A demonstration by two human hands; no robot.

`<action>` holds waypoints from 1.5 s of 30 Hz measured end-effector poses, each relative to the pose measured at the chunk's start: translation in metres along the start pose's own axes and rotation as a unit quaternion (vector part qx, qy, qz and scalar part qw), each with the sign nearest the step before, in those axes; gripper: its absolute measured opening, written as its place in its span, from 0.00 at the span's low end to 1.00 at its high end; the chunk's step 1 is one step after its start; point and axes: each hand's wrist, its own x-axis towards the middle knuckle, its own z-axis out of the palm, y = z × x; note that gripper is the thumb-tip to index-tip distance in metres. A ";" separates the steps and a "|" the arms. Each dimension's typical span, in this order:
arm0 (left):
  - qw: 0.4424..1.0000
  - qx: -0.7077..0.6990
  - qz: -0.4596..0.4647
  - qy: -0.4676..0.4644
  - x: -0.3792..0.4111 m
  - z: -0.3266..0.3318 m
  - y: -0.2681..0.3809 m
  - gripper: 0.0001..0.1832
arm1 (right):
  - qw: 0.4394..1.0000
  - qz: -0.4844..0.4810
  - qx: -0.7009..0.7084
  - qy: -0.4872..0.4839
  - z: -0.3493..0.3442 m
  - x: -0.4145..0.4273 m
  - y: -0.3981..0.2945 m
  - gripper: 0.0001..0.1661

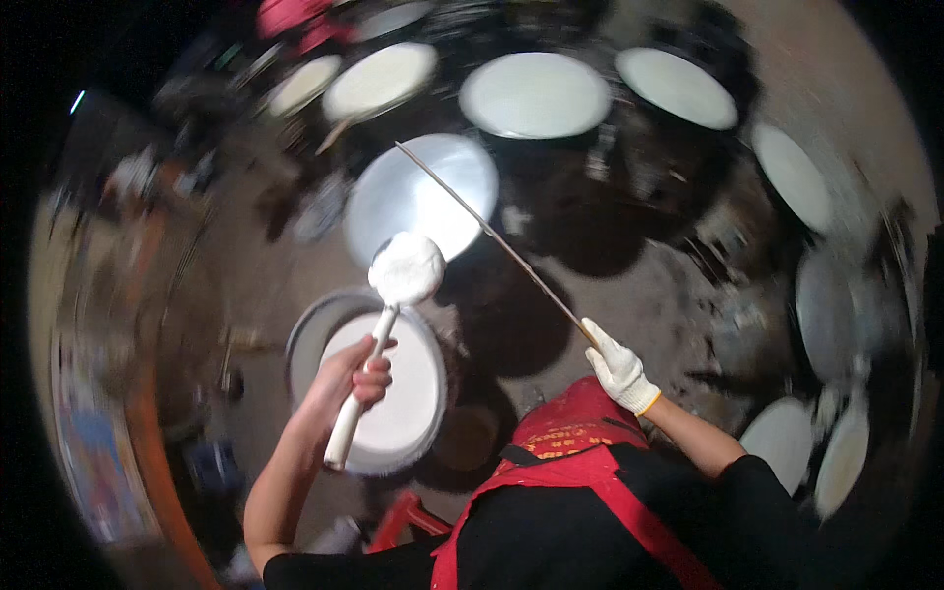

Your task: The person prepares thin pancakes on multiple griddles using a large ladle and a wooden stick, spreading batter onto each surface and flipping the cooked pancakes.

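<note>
My left hand [365, 380] is bare and grips the white handle of a ladle [407, 269], whose round head is heaped or coated with white batter-like stuff. Under that hand stands a large round tub [302, 339] holding white liquid [402, 413]. In a white knitted glove, my right hand [619, 369] holds the lower end of a long thin rod [509, 251]. The rod slants up and left across a shiny round metal pan or lid [398, 192]; whether it touches the metal I cannot tell. The ladle's head overlaps the near edge of this metal piece in the view.
Several round pans with pale surfaces curve around me, among them one ahead [536, 96], one at the upper right [676, 88] and one farther right [793, 177]. A red plastic stool or frame [402, 520] stands low by my left side. An orange edge [151, 435] runs along the left.
</note>
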 end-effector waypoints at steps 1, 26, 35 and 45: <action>0.997 0.016 -0.056 -0.051 0.013 0.019 -0.001 0.15 | 0.998 0.041 -0.026 0.040 -0.015 -0.027 0.005 0.32; 0.240 0.655 0.422 -0.580 0.199 0.676 -0.450 0.21 | 0.593 0.428 0.042 0.681 -0.362 -0.260 0.074 0.27; 0.372 0.662 0.312 -0.572 0.352 0.723 -0.542 0.08 | 0.438 0.508 -0.204 0.713 -0.275 -0.202 0.190 0.27; 0.382 0.516 0.371 -0.671 0.309 0.815 -0.493 0.10 | 0.313 0.244 0.221 0.891 -0.348 -0.152 0.214 0.27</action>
